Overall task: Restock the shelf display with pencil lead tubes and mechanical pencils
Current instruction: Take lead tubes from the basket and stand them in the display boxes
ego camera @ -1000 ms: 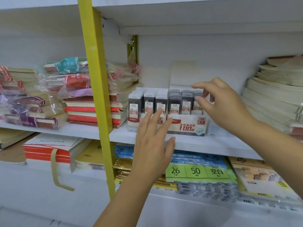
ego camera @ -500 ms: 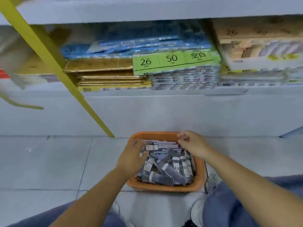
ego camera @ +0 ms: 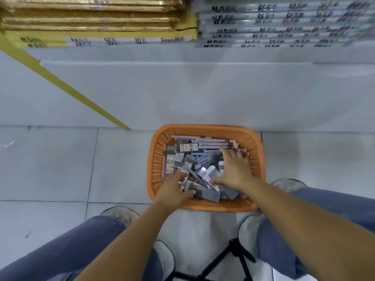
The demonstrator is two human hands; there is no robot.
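An orange plastic basket with lattice walls point(ego camera: 205, 127) stands on the grey tiled floor point(ego camera: 50, 163), close in front of the white base of the shelf point(ego camera: 142, 55). The basket is full of small grey pencil lead tubes with white labels point(ego camera: 188, 148), lying in disorder, and along its far side lie several long pale mechanical pencils point(ego camera: 209, 141), side by side. Both hands are inside the basket. The left hand point(ego camera: 173, 189) is at the near left corner, and its fingers are curled around one of the tubes (the picture is a little blurred there, so I cannot tell exactly which one). The right hand point(ego camera: 236, 169) lies flat on the pile, its fingers point(ego camera: 227, 152) straight and spread, grasping nothing, with the tips near the pencils. On the shelf above lie stacks of gold-coloured flat packets point(ego camera: 91, 19). A yellow metal post point(ego camera: 67, 84) goes down at an angle to the floor, left of the basket.
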